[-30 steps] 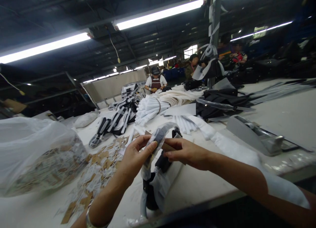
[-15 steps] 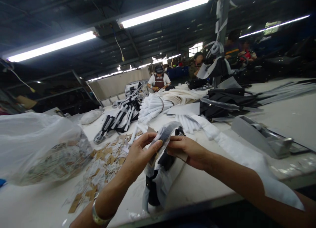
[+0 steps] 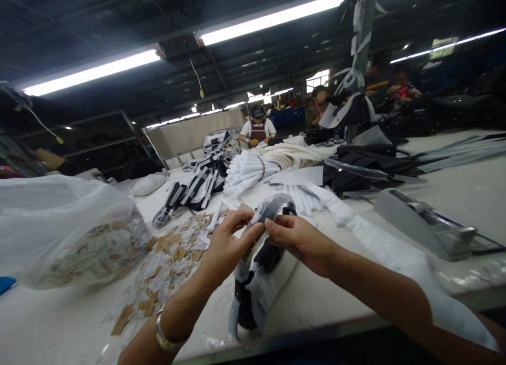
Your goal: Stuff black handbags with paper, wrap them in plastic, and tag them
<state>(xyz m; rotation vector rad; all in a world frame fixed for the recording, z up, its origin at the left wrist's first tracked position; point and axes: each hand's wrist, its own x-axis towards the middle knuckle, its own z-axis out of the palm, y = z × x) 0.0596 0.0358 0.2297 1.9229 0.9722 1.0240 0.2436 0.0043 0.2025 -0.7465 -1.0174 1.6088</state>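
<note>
A black strap [image 3: 245, 304], coiled and partly wrapped in translucent film, stands on the table's near edge in front of me. My left hand [image 3: 231, 241] is closed on its upper part, thumb on the near side and fingers behind. Close by, my right hand [image 3: 302, 241] pinches at the same film-covered section [image 3: 269, 207], its thumb tip almost touching my left thumb. Whatever lies between the right fingertips is too small and covered to make out. A metal fitting shows on the strap's lower part.
Brown tags [image 3: 174, 243] with white strings lie scattered left, beside a clear plastic bag [image 3: 90, 249] full of more. Ahead are wrapped straps [image 3: 193, 188] and a bundle of white rolls [image 3: 249, 170]. A grey tape dispenser [image 3: 422, 225] stands right. Across the table sits a person [image 3: 258, 127].
My right hand has turned and drawn in, bringing its thumb against the film beside my left thumb. The brownish card edge under the right fingers no longer shows. My left hand keeps its hold.
</note>
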